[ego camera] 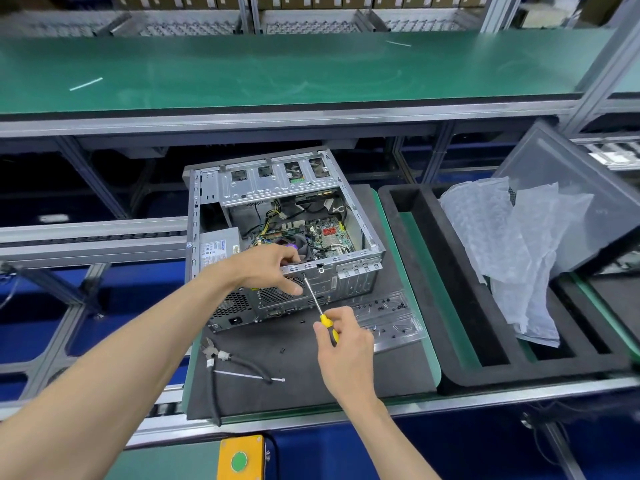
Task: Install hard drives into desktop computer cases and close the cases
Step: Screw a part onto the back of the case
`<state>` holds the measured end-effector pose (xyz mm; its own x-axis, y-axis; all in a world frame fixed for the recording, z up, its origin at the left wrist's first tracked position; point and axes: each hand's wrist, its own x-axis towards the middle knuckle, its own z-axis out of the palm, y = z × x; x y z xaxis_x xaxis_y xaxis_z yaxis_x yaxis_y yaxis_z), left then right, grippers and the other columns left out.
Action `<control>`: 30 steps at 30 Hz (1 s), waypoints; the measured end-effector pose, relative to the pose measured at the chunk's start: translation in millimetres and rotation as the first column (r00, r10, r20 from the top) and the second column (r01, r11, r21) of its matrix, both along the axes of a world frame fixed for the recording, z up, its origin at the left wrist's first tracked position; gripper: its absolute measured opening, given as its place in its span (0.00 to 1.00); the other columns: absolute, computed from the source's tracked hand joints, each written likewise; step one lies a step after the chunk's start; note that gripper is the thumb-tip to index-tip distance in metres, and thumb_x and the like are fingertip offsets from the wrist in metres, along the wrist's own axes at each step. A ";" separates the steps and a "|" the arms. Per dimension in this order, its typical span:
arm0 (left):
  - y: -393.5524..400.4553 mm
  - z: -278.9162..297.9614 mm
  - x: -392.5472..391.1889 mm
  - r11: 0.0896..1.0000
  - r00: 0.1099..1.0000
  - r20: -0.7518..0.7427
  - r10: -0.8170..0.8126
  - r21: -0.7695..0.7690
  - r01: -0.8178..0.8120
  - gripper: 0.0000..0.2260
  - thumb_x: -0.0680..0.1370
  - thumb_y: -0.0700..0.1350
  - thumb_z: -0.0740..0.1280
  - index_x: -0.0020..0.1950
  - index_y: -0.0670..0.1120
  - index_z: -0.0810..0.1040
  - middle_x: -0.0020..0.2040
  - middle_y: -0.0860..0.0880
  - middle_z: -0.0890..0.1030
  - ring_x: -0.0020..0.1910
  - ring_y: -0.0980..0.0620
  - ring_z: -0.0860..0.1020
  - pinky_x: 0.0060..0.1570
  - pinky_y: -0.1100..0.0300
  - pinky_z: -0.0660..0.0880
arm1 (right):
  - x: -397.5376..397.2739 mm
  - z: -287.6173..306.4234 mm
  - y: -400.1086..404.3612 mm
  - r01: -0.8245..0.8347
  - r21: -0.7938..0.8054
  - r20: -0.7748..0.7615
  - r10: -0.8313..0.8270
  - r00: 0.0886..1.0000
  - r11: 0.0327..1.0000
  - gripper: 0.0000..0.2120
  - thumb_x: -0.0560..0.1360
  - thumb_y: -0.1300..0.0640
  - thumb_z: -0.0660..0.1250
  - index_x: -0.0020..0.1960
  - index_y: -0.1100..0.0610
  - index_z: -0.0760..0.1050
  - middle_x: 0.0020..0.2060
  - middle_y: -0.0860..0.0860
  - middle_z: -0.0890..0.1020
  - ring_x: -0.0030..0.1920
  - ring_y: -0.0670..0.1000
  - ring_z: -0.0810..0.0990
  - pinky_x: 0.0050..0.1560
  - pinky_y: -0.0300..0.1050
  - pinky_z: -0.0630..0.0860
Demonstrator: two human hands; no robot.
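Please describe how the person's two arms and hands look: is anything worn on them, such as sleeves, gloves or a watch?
Both forearms are bare as far as the picture shows, with no sleeve edge in view. The left hand and the right hand wear no gloves. No watch, wristband, ring or grounding strap is visible on either wrist or on the fingers that show.

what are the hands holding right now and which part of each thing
The right hand grips the screwdriver by its yellow handle. The left hand holds the computer case at its rear top edge, beside the screwdriver tip.
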<state>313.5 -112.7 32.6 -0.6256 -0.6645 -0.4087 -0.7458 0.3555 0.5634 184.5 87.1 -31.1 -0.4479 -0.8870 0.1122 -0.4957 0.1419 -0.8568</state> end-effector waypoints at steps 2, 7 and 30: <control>5.9 -3.5 2.1 0.996 0.994 -0.101 0.037 -0.076 -0.045 0.23 0.70 0.51 0.80 0.63 0.57 0.78 0.64 0.56 0.79 0.61 0.56 0.77 0.61 0.58 0.72 | 1.8 1.1 0.1 -0.006 0.025 -0.027 0.007 1.000 1.000 0.08 0.79 0.54 0.68 0.49 0.44 0.69 0.31 0.40 0.75 0.44 0.35 0.73 0.44 0.27 0.66; 9.2 -2.8 3.9 0.987 0.971 -0.190 0.142 -0.043 -0.153 0.23 0.67 0.46 0.82 0.61 0.57 0.84 0.67 0.52 0.79 0.65 0.58 0.77 0.63 0.61 0.73 | 6.0 2.8 0.5 -0.008 0.053 -0.081 0.012 0.997 0.999 0.07 0.80 0.52 0.67 0.50 0.45 0.68 0.34 0.42 0.76 0.39 0.40 0.75 0.40 0.34 0.68; 9.8 -8.5 -0.2 0.947 0.936 -0.206 0.286 -0.089 -0.309 0.20 0.61 0.47 0.85 0.51 0.55 0.87 0.53 0.56 0.86 0.53 0.60 0.80 0.51 0.63 0.73 | 28.9 25.9 3.8 0.177 0.102 -0.011 -0.177 0.984 0.979 0.09 0.79 0.55 0.68 0.46 0.50 0.67 0.34 0.45 0.76 0.33 0.42 0.72 0.34 0.35 0.67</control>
<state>313.2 -102.9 24.1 -0.4492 -0.8682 -0.2106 -0.7124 0.2058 0.6709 213.3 90.9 -5.2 -0.5984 -0.8007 0.0264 -0.4568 0.3139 -0.8323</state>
